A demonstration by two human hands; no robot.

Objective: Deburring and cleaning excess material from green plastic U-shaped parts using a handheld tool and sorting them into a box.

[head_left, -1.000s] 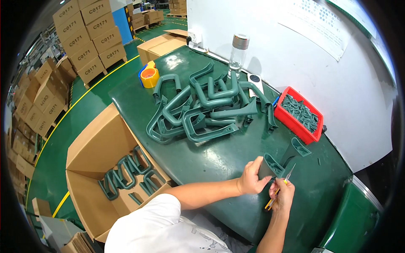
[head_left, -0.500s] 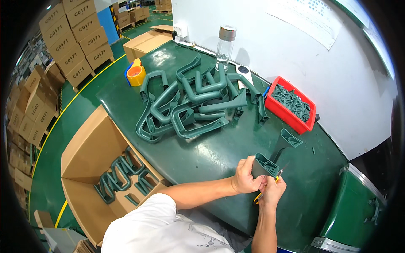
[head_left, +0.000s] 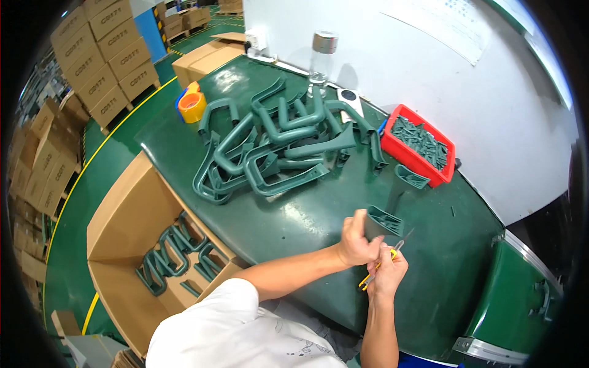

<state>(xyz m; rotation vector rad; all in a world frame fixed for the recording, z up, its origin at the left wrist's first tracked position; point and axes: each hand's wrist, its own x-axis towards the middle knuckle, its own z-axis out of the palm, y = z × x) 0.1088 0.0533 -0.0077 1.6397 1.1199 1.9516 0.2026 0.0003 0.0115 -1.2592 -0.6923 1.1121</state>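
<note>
My left hand (head_left: 358,243) is closed around a dark green plastic handle (head_left: 385,222) with flared, hollow ends. One end, with ribs inside, faces up beside my fingers. The other end points away toward the red bin, and the middle is blurred. Just below it, my right hand (head_left: 388,271) grips a slim tool with a yellow grip (head_left: 367,282) and a pointed metal tip. That tip sits close to the handle's near end; whether they touch I cannot tell. More green U-shaped handles (head_left: 285,138) lie heaped farther back on the green table (head_left: 307,227).
A red bin (head_left: 402,149) of small green pieces stands at the table's right rear. Behind the heap are a clear bottle (head_left: 320,64) and orange tape (head_left: 192,107). An open carton (head_left: 119,211) with more handles sits at the left. A white wall (head_left: 343,18) bounds the back.
The handle in my left hand has moved away from me and changed its tilt. My right hand has shifted slightly left with the tool, and more of its yellow grip shows.
</note>
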